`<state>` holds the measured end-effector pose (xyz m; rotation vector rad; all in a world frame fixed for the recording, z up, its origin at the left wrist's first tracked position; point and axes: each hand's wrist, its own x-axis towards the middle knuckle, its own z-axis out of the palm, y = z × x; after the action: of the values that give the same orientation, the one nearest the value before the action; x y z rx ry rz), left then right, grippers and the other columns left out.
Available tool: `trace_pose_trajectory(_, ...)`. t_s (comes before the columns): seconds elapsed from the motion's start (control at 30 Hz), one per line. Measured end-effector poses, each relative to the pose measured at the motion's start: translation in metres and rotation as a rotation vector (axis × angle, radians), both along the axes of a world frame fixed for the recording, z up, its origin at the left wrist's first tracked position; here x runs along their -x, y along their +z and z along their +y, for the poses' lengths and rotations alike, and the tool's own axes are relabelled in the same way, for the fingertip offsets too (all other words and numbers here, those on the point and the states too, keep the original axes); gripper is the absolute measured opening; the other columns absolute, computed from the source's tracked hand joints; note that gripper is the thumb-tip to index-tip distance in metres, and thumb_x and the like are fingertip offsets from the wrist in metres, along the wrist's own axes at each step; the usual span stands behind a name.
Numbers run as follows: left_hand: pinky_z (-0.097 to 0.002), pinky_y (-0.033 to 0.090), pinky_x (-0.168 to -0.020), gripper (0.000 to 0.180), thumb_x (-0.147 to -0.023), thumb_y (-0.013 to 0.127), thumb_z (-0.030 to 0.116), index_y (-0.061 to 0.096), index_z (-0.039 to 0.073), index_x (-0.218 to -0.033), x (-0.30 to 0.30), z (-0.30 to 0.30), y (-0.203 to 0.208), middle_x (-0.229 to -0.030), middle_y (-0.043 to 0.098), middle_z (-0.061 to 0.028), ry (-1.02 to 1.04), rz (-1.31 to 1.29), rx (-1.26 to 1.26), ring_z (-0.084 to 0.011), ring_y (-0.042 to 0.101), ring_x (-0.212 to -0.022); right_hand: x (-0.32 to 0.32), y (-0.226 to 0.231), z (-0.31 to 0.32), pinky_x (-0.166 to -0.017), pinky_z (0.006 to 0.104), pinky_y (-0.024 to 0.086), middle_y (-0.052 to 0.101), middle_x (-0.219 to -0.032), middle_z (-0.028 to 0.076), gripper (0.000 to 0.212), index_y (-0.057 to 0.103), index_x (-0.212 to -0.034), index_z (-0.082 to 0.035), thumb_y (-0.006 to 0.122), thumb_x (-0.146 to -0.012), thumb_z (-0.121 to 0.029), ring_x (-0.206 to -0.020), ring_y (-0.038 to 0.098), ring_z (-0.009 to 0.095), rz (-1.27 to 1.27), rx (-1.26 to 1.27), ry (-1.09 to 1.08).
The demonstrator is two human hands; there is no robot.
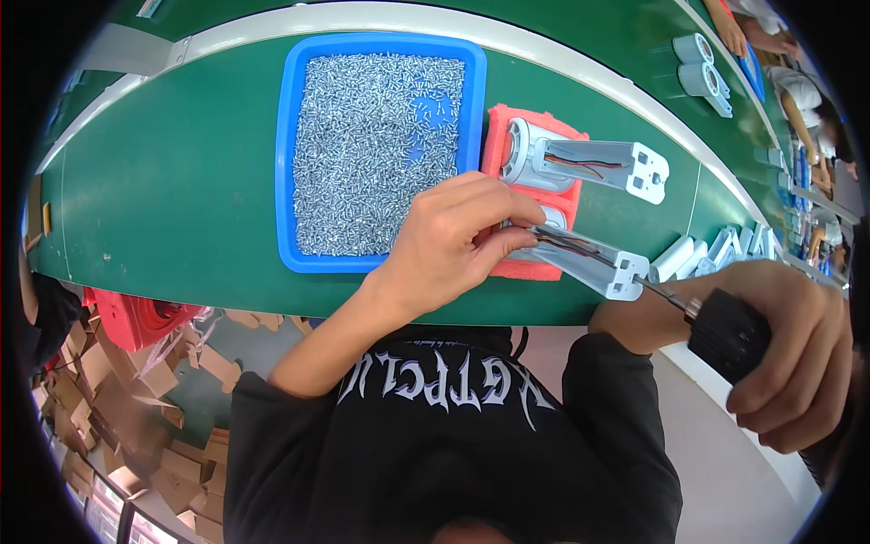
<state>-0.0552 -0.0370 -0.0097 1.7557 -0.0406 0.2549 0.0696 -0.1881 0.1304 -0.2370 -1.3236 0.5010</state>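
Right hand: at the right edge of the frame, the right hand (802, 344) is wrapped round a black-handled screwdriver (729, 335), its thin metal bit meeting the near housing's end plate.
Near edge: the green tabletop (163, 208) ends in a curve just below the blue tray; a narrow bare strip lies between that edge and the foam.
Left hand: right of centre, the left hand (453, 236) has thumb and fingertips close together against the near housing; whether anything is pinched between them I cannot tell.
Near housing: pale grey plastic housing with an open channel arm (598, 267), right of centre, slanting down to the right; dark wires inside, holed end plate, round base mostly covered.
Foam: pink-red foam block (497, 136), cradling both housings, just right of the tray.
Far housing: matching pale grey housing (535, 154), arm pointing right, red and yellow wires showing.
Tray: blue rectangular plastic tray (286, 163) of small silvery screws (362, 145).
Open room: broad green surface left of the tray.
Far edge: curved white rail (381, 13).
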Motion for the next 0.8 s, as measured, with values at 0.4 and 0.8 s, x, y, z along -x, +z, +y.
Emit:
trace_pose_trajectory(0.4, -0.0269, 0.05, -0.073, 0.017, -0.069, 0.076, -0.008, 0.074, 0.003, -0.082, 0.007, -0.008, -0.009, -0.082, 0.071, -0.0048, -0.053, -0.066, 0.391, -0.0164, 0.063, -0.078, 0.004, 0.009, -0.011, -0.031, 0.0252, 0.044, 0.055, -0.06, 0.003, 0.014, 0.051, -0.108, -0.005, 0.051, -0.098, -0.015, -0.036, 0.046, 0.012, 0.199, -0.165, -0.184)
trace_pose_trajectory(0.8, -0.0258, 0.051, -0.073, 0.022, -0.068, 0.078, -0.005, 0.076, 0.004, -0.089, 0.011, -0.017, -0.006, -0.086, 0.073, -0.0053, -0.059, -0.096, 0.465, -0.0157, 0.064, -0.078, 0.007, 0.013, -0.023, -0.031, 0.0247, 0.04, 0.053, -0.058, 0.004, 0.013, 0.05, -0.109, -0.007, 0.05, -0.098, -0.014, -0.036, 0.042, 0.011, 0.172, -0.104, -0.149)
